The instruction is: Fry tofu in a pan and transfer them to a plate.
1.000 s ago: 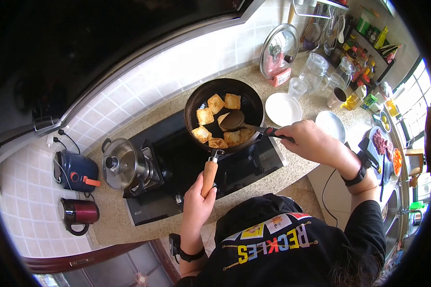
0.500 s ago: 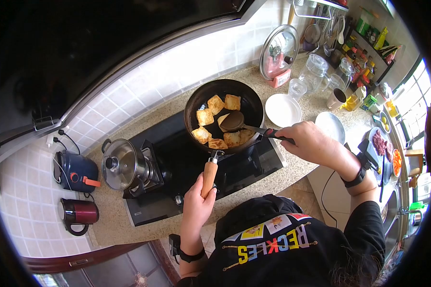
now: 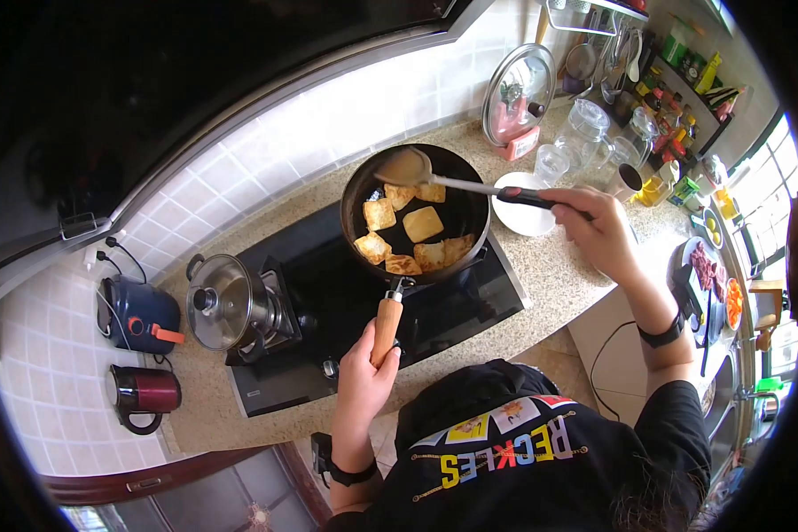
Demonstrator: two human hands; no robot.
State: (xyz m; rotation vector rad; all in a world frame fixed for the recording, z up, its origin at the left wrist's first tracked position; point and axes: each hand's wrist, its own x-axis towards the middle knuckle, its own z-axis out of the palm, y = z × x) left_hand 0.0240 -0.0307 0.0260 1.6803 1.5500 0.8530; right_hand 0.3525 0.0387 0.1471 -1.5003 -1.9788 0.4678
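Observation:
My left hand (image 3: 368, 371) is closed around the wooden handle (image 3: 387, 324) of a dark frying pan (image 3: 355, 191) over the black stove (image 3: 328, 257). Several browned flat pieces lie inside along the pan's edge, and one paler square piece (image 3: 423, 224) rests near the middle. My right hand (image 3: 598, 229) grips the black handle of a spatula (image 3: 528, 196). The spatula's broad head is over the upper left part of the pan, above the pieces. Nothing can be made out on it.
Left of the pan stands a lidded pot (image 3: 222, 303), then a blue appliance (image 3: 139, 315) and a red kettle (image 3: 146, 388). To the right are a white plate (image 3: 528, 213), a glass pitcher (image 3: 582, 133), a dark-mouthed cup (image 3: 626, 181) and an upright glass lid (image 3: 517, 93).
The spatula has lifted off the middle piece and moved to the pan's upper left. My right hand has moved up and right. The middle piece is now fully uncovered.

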